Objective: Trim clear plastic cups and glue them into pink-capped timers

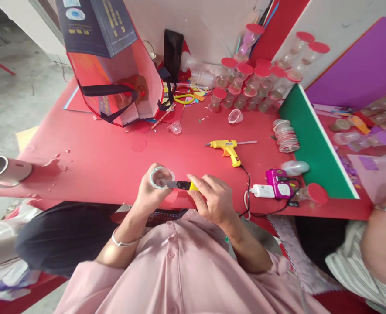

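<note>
My left hand is wrapped round a small clear plastic cup whose rim looks greenish white, near the table's front edge. Between the fingers of my right hand is a yellow and black utility knife. Its blade points left and reaches the right side of the cup; whether it touches the bottom inside I cannot tell. Beyond my hands a yellow glue gun lies on its side with a glue stick in its back end. Two loose clear cups stand farther back, one cup left and one cup right.
A large bag stands at the back left of the red table. Hourglass-like cup pieces with red discs are stacked at the back. A metal mug lies left. Beside a green divider sits a power strip; another person's arm shows right.
</note>
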Available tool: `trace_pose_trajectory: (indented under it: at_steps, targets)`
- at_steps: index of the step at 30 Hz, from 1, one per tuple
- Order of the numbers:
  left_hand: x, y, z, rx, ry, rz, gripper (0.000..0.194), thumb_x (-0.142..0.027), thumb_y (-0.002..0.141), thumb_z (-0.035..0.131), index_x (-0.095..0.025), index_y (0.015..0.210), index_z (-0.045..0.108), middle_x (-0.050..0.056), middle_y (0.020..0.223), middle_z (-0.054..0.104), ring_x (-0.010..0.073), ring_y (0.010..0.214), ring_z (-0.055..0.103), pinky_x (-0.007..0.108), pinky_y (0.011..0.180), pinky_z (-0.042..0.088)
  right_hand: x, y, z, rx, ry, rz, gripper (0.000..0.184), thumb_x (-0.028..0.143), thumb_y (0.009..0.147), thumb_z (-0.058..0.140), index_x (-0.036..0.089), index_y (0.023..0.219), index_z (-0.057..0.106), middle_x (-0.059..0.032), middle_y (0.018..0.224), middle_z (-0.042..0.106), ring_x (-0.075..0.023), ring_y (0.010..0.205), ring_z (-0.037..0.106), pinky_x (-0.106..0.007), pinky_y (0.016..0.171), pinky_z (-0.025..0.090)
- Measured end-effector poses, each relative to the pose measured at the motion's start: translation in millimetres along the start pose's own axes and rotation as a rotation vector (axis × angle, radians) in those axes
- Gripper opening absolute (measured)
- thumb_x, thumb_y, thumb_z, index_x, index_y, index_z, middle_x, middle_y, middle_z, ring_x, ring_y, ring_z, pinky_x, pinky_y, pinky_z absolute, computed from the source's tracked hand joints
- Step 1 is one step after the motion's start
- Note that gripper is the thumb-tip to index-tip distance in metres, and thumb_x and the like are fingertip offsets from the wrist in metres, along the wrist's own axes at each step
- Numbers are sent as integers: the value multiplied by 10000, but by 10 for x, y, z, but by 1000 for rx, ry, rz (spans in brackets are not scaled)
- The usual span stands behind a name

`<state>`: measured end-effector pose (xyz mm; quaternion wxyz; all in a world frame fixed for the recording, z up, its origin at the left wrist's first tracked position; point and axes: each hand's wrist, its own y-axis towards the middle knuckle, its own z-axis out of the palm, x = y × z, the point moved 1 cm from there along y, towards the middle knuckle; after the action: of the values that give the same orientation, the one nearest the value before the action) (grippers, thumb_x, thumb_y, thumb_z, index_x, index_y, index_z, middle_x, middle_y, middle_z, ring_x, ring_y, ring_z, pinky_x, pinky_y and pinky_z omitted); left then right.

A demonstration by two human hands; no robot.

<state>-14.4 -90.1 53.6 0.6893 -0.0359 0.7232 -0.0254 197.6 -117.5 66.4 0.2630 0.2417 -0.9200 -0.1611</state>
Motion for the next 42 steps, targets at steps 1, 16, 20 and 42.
trace_pose_trajectory:
  at_steps: [1, 16, 20, 42]
  targets:
    - [-9, -10, -6, 6, 2, -4, 288, -195, 653, 768, -211, 858, 566, 2, 822, 672, 118, 647, 580, 238, 574, 416, -9, -1, 2, -7, -9, -9, 424, 419, 1109, 491, 157, 1342, 729, -71, 891, 733, -196, 800, 635, -347, 774, 474]
    - [87, 53, -46, 4, -93, -82, 540, -294, 605, 999, -180, 1064, 740, 38, 935, 714, 159, 799, 624, 283, 741, 526, -222, 66, -108, -99, -20, 116, 383, 381, 1102, 542, 156, 1353, 724, -68, 926, 767, -177, 822, 703, -292, 756, 508]
    - [170, 79, -28, -34, -98, -58, 544, -307, 694, 930, -201, 1171, 692, 44, 980, 722, 168, 819, 652, 277, 738, 536, -94, 28, -13, -55, 33, 91, 397, 404, 1101, 537, 154, 1347, 723, -72, 940, 766, -181, 819, 688, -305, 775, 514]
    - [228, 118, 111, -41, -170, 25, 400, -270, 664, 903, -207, 973, 657, 16, 918, 681, 148, 792, 597, 264, 748, 499, -2, -26, 75, -31, 109, 121, 408, 406, 1110, 512, 140, 1329, 730, -83, 950, 767, -188, 820, 700, -307, 760, 523]
